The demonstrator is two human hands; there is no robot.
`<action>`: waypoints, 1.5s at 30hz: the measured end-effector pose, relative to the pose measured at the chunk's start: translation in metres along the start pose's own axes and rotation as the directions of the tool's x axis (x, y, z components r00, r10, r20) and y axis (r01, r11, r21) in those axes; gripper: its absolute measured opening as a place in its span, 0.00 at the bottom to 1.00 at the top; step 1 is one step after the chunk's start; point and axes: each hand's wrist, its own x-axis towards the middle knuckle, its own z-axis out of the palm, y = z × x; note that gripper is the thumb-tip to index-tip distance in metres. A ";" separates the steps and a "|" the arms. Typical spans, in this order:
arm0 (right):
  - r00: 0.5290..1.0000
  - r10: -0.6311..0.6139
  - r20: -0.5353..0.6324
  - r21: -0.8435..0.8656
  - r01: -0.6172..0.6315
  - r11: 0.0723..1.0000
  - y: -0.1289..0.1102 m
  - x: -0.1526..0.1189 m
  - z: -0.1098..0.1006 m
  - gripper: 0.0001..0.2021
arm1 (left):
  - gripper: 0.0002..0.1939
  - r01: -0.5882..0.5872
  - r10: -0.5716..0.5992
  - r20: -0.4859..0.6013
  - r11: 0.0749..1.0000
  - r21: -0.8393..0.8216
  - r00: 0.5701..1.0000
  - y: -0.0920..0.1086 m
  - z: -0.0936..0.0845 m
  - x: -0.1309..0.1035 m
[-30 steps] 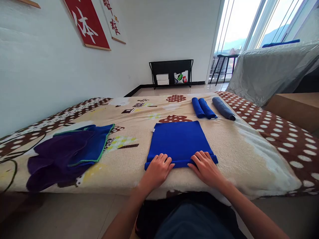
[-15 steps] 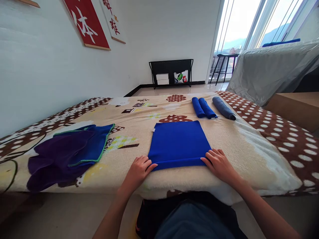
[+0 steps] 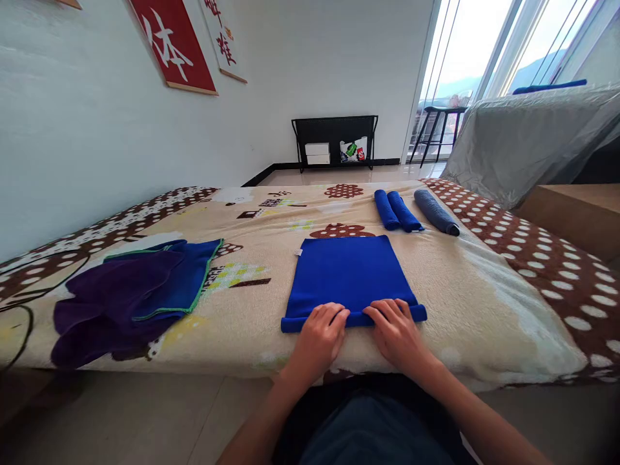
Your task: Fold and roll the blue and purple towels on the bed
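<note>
A blue towel [image 3: 347,268] lies flat on the bed, its near edge curled into a narrow roll that sticks out a little at both sides. My left hand [image 3: 321,332] is closed over the rolled edge left of the middle, fingers bent on top. Right of the middle, my right hand [image 3: 394,329] grips the same roll in the same way. The thumbs are mostly hidden behind the hands or the cloth. A small white tag [image 3: 298,252] shows on the towel's far left side.
Two blue rolled towels [image 3: 398,211] and a grey-blue rolled towel [image 3: 436,212] lie at the far right of the patterned blanket [image 3: 465,290]. To the left is a loose pile with a purple cloth [image 3: 113,294] over a green-edged blue cloth [image 3: 203,268]. The bed's front edge is close to me.
Both hands have moved inward from the towel's near corners towards its middle. The folded near edge has become a tighter roll. The other towels have stayed put.
</note>
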 end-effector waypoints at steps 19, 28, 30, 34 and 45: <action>0.992 0.036 0.117 -0.116 -0.022 0.993 0.043 -0.010 -0.002 0.12 | 0.11 0.146 -0.176 0.125 0.965 0.218 0.976 -0.031 -0.002 -0.008; 1.000 0.011 0.014 -0.147 -0.009 0.989 0.025 -0.017 -0.003 0.19 | 0.19 0.184 -0.185 -0.015 0.959 0.214 0.983 -0.018 -0.008 -0.020; 0.991 -0.101 0.083 -0.061 0.107 0.992 0.005 -0.006 0.005 0.20 | 0.21 0.064 -0.072 0.070 0.993 0.104 0.995 -0.002 0.002 -0.004; 0.985 -0.034 0.166 -0.084 0.048 0.995 -0.002 -0.001 0.010 0.25 | 0.22 0.079 -0.091 0.168 0.994 0.079 0.981 0.004 0.012 0.006; 0.989 0.052 0.141 -0.213 -0.021 0.977 0.075 -0.055 -0.022 0.26 | 0.24 0.185 -0.191 -0.011 0.930 0.318 0.982 -0.065 -0.024 -0.065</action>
